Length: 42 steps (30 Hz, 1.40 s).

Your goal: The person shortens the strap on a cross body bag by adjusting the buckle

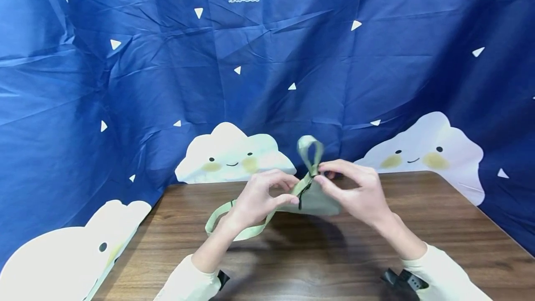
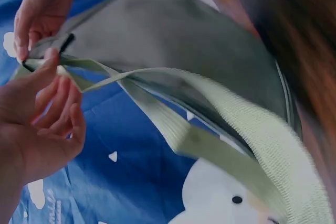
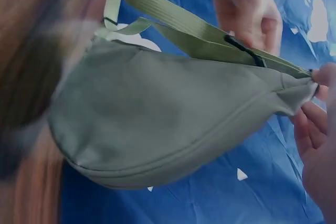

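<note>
A grey-green sling bag point(image 3: 147, 108) with a light green webbing strap point(image 2: 257, 124) is held up above the table. My left hand point(image 1: 261, 199) pinches the strap between thumb and fingers, close to the bag's narrow end. Thumb and fingertips of my right hand point(image 1: 359, 192) grip that narrow end, where the strap joins it. A loop of strap point(image 1: 319, 150) stands up above the right fingertips. A black zipper pull point(image 2: 67, 43) dangles near the left thumb. More strap hangs in a curve below the left forearm, and both hands partly hide the bag in the head view.
Below the hands lies a brown wood-grain table point(image 1: 288, 268). A blue cloth point(image 1: 267, 59) with white triangles and cloud faces hangs behind it. Dark wrist devices point(image 1: 407, 280) show at both white sleeves.
</note>
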### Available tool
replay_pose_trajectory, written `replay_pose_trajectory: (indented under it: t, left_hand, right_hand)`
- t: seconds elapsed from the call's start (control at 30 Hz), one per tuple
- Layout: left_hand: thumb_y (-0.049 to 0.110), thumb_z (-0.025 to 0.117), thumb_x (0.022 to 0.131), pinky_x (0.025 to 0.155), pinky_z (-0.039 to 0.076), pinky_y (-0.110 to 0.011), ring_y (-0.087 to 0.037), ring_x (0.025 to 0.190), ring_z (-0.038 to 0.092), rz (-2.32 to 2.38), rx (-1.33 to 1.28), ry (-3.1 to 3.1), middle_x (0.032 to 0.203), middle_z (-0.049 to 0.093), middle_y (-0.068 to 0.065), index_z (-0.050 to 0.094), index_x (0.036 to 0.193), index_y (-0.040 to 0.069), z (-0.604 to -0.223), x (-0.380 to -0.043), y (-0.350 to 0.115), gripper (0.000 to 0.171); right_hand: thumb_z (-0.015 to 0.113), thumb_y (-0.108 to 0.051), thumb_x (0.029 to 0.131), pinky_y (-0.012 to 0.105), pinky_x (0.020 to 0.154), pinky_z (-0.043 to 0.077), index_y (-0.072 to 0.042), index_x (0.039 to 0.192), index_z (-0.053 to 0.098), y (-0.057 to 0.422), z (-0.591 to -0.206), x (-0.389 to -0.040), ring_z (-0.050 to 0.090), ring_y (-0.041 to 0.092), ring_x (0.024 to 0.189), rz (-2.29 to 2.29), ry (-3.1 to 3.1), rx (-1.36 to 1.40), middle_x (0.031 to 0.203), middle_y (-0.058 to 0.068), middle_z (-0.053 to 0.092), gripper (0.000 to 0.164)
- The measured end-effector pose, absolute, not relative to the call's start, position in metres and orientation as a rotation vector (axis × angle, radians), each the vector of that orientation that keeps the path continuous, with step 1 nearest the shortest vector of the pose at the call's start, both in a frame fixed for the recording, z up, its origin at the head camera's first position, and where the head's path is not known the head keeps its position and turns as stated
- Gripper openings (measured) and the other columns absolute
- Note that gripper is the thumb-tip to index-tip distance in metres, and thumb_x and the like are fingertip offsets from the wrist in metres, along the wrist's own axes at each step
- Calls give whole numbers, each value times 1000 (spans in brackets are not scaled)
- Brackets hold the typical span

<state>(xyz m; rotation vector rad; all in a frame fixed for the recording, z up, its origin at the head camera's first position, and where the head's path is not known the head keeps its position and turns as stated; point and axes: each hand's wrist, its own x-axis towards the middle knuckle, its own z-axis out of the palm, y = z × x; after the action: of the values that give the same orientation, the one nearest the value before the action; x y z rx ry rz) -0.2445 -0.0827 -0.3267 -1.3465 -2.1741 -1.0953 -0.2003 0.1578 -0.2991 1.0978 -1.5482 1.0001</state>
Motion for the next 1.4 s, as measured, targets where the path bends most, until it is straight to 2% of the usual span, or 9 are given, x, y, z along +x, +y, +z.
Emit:
replay_pose_trajectory:
  t: [0.23,0.5,0.6,0.73,0.8,0.9,1.0,1.23,1.4]
  left_hand:
    - [15,88,81,78,54,-23,-3,82,67,-938,-1408,-2421,93,71,6,75,106,13,-334,-262,-105,28]
    - [13,86,82,78,55,-26,-3,82,67,-929,-1424,-2516,91,70,10,74,104,14,-334,-274,-124,25]
    - [19,85,85,94,50,-30,-6,106,64,-856,-1461,-2479,115,69,4,67,126,11,-338,-270,-115,45]
    - [33,83,88,109,38,-40,-9,133,46,-738,-1461,-2422,144,54,1,39,155,13,-348,-258,-84,82]
    - [31,81,90,105,41,-36,-4,126,50,-719,-1456,-2393,137,58,5,40,154,15,-352,-254,-73,77]
    - [13,76,93,90,47,-22,-1,104,58,-794,-1488,-2308,118,65,6,57,138,13,-352,-257,-72,49]
    - [0,67,92,79,49,-21,-4,90,58,-919,-1466,-2291,102,65,6,68,123,13,-343,-260,-85,33]
    - [0,59,95,74,50,-31,-16,86,61,-1387,-1308,-2310,104,65,1,66,127,16,-309,-257,-118,37]
    - [9,60,101,77,46,-31,-27,87,59,-1737,-1113,-2164,103,62,-7,63,133,18,-292,-246,-125,34]
  right_hand:
    - [70,25,76,21,75,54,21,95,69,187,-297,-211,68,16,80,1493,-1403,880,87,18,72,19]
    - [72,19,82,16,64,51,21,101,68,198,-288,-211,70,14,78,1610,-1420,709,92,14,74,19]
    - [73,16,83,17,63,51,18,102,69,197,-289,-212,70,14,79,1634,-1467,682,92,13,74,20]
    - [72,13,86,19,70,53,15,107,69,196,-292,-212,71,14,84,1723,-1524,679,96,11,75,21]
    - [70,13,88,19,74,53,14,109,68,197,-291,-210,70,15,86,1809,-1509,713,98,12,75,21]
    - [61,19,91,21,79,53,15,113,66,203,-284,-207,70,18,94,2031,-1386,803,102,15,74,23]
    - [49,21,94,24,82,54,12,121,62,217,-278,-208,69,22,97,2256,-1284,895,107,17,72,31]
    - [25,17,97,31,74,57,-3,141,48,256,-272,-212,67,26,88,2677,-1475,1119,110,14,66,53]
    - [21,12,99,28,64,50,2,146,41,264,-273,-213,44,26,56,2404,-1956,1445,94,13,67,52]
